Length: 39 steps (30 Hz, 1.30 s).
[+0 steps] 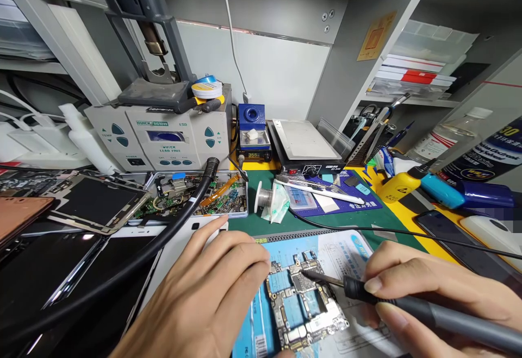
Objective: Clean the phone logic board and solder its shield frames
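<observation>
In the lower right of the frame, the right hand [440,287] grips a soldering iron [452,317] between thumb and fingers, pen-like, its tip pointing left. The tip meets the upper middle of a circuit board [326,320], beside a dark chip; whether it touches or hangs just above cannot be told. The board lies in the lower middle, on a blue and white sheet [258,325]. The left hand [204,293] spreads over the sheet's left edge, palm down, fingers close together and slightly bent; whether they grip anything underneath cannot be told. Just above the sheet, near the centre, stands a spool of wire [265,198]. To its left is a tray [246,195] of small boards, crossed by a thick black hose [191,211]. A grey machine [159,130] fills the upper left, and a yellow bottle [402,186] leans at the right.
</observation>
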Available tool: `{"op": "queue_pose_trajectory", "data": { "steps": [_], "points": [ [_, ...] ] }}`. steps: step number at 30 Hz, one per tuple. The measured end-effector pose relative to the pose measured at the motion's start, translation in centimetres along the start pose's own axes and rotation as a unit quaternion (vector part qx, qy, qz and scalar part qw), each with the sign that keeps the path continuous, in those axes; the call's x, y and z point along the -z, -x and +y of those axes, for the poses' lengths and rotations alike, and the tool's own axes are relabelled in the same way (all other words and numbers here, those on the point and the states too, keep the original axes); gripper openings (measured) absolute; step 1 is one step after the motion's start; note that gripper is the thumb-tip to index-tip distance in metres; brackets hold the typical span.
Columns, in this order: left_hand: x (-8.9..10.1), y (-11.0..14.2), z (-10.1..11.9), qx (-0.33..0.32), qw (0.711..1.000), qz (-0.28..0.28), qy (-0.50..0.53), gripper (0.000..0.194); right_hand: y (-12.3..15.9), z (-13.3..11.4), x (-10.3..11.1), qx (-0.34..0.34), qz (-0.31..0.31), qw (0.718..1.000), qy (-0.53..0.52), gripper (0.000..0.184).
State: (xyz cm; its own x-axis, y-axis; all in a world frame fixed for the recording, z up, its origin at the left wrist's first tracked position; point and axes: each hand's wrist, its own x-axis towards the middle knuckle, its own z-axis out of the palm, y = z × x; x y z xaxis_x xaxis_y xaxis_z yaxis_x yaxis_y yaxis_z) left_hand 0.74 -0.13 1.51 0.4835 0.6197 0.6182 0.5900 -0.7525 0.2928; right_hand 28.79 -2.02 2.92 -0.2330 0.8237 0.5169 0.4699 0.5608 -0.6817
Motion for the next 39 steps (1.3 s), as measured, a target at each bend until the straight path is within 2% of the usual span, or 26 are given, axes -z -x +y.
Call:
{"op": "queue_pose_trajectory", "data": {
  "steps": [4, 22, 31, 35, 39],
  "points": [
    [-0.32, 0.19, -0.19, -0.004, 1.000, 0.019, 0.003, 0.032, 0.08, -0.05, 0.07, -0.007, 0.004, 1.000, 0.002, 0.024],
    [-0.59, 0.75, -0.32, -0.011, 0.999, 0.029, -0.011, 0.032, -0.02, -0.03, 0.04, 0.004, -0.002, 1.000, -0.004, 0.025],
    [0.17, 0.05, 0.66, 0.020, 1.000, -0.002, -0.003, 0.032, -0.02, 0.01, 0.31, 0.018, -0.015, 1.000, 0.009, 0.026],
    [0.26, 0.18, 0.37, 0.019, 1.000, -0.012, 0.014, 0.037, -0.04, -0.16, -0.10, -0.002, 0.018, 1.000, 0.003, 0.025],
    [0.29, 0.22, 0.10, 0.022, 0.999, -0.013, 0.024, 0.041, 0.01, -0.23, -0.19, -0.001, 0.009, 1.000, -0.008, 0.026]
  ]
}}
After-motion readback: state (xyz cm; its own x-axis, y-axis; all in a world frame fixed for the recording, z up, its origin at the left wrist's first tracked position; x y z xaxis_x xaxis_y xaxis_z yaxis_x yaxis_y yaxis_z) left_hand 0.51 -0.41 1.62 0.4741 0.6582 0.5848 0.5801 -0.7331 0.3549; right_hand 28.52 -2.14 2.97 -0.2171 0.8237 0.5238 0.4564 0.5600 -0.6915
